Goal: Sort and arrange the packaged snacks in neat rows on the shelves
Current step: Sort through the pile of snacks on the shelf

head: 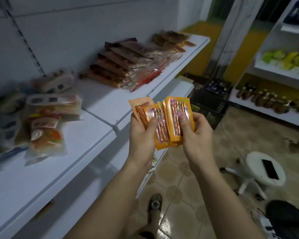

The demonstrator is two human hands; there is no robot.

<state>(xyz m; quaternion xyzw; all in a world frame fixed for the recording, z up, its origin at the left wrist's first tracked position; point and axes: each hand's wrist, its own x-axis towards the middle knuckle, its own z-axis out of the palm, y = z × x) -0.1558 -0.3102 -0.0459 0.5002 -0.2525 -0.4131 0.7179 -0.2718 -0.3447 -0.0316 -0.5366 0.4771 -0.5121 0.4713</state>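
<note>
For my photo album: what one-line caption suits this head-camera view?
Both hands, left and right, fan orange snack packets beside a white shelf.

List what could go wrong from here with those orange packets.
The orange packets are fanned loosely between the left hand and right hand, over the floor past the shelf edge; one could slip out and drop. The brown packet row leans and might topple if bumped.

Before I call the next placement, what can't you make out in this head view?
- Print on the orange packets: too small, partly covered by both thumbs.
- Packet count: they overlap in the left hand and right hand.
- Mixed snack pile: motion-blurred, cut off at the left edge.
- Lower shelf: mostly hidden under the top shelf.
</note>
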